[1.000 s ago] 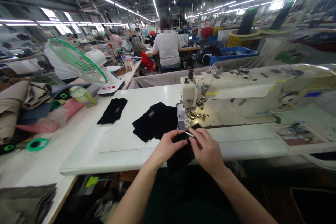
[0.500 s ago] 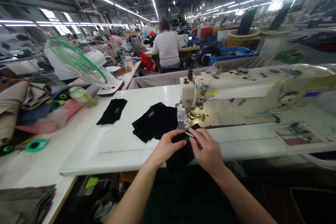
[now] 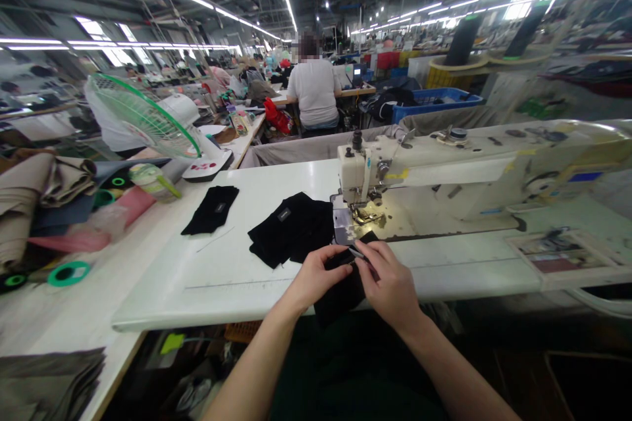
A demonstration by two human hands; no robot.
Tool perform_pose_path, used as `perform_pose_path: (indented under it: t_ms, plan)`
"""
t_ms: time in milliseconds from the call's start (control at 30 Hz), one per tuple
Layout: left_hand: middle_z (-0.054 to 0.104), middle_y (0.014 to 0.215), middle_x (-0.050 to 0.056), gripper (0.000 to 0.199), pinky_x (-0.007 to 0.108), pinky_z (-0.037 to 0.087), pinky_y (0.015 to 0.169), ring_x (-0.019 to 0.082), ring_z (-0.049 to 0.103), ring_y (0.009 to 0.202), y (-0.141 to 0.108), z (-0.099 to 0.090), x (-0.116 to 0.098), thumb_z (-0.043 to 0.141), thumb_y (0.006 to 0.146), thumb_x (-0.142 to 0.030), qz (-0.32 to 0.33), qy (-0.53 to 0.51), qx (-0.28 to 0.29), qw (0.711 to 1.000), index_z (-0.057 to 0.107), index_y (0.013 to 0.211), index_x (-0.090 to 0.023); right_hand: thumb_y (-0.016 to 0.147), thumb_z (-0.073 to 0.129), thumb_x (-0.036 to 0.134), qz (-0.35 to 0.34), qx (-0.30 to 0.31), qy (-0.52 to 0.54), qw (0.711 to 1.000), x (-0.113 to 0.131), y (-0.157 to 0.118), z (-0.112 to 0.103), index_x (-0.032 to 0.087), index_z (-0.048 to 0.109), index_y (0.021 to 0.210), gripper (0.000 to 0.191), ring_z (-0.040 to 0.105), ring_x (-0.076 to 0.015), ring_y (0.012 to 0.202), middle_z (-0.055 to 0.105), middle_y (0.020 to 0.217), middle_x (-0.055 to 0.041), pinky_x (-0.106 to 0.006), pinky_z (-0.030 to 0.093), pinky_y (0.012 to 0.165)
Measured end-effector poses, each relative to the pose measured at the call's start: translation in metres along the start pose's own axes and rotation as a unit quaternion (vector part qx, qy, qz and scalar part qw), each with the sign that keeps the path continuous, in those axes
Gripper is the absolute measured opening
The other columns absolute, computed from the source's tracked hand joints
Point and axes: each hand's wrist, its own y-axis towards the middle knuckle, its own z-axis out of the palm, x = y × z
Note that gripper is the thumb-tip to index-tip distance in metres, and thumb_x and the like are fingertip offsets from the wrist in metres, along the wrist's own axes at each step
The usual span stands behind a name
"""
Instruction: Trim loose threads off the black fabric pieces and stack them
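A piece of black fabric [image 3: 340, 299] hangs at the table's front edge, just before the sewing machine. My left hand [image 3: 318, 276] is closed on it, thumb and forefinger pinching its upper edge. Close beside, my right hand [image 3: 390, 279] is closed around thread snips [image 3: 354, 252]; their pointed silvery tips lie at the fabric by my left fingertips, and the handles are hidden in the hand. Behind my hands stands the sewing machine [image 3: 365, 177], its lamp lit over the needle area. Left of it lies a pile of black fabric pieces [image 3: 281, 230], the top one bearing a small grey label.
Another small stack of black labelled pieces [image 3: 211, 210] lies farther left on the white table [image 3: 222, 306]. A green-rimmed fan [image 3: 148, 118], a lidded jar [image 3: 154, 182] and fabric rolls [image 3: 24, 204] stand at left. Ahead, a person [image 3: 314, 92] sits facing away.
The snips' tips have shifted slightly and their blades look more apart. Both hands and the fabric stay almost in place.
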Motion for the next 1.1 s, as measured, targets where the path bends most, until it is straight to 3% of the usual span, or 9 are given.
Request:
perform_pose_path:
  t_ms: [600,1100]
  plan:
    - [0.078,0.101,0.004,0.031,0.037,0.05,0.098,0.027,0.07,0.1,0.0015,-0.001,-0.0038,0.075,0.072,-0.024,0.008,0.025,-0.022,0.999,0.078,0.103,-0.02,0.097,0.048,0.019,-0.014,0.012,0.014,1.0,0.004,-0.0008,-0.0007,0.019,0.065,0.126,0.033,0.069,-0.0183,0.088,0.068,0.102,-0.0092,-0.027,0.058,0.073]
    - [0.077,0.106,0.005,0.032,0.035,0.049,0.096,0.025,0.068,0.102,0.0015,-0.0023,-0.0011,0.068,0.076,-0.018,0.03,0.015,0.016,0.999,0.075,0.106,-0.017,0.099,0.048,0.02,-0.01,-0.003,0.025,1.0,0.0002,-0.0019,0.0039,0.019,0.062,0.13,0.035,0.069,-0.0205,0.096,0.066,0.107,-0.0109,-0.03,0.059,0.079]
